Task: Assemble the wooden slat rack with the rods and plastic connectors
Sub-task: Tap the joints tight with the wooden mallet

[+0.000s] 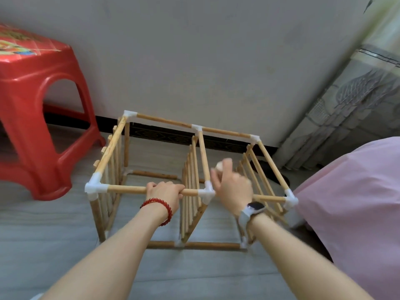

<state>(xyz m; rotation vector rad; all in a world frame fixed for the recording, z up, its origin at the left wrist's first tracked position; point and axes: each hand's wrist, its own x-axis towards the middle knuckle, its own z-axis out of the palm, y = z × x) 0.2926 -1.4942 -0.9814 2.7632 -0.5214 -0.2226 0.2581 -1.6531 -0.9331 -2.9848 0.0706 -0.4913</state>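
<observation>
The wooden slat rack [190, 180] stands on the floor [65, 230] near the wall, between a red plastic stool [41, 105] and a pink cover [357, 202]. It looks nearly complete: three slat panels are upright, and rods and white plastic connectors close the top and bottom frames.

The left hand [165, 192] wraps its fingers round the near top rod [127, 189]. The right hand [232, 187] is blurred above the near middle connector [206, 192]; its fingers look loosely curled, but whether they hold something I cannot tell. What remains seems to be seating that joint.
</observation>
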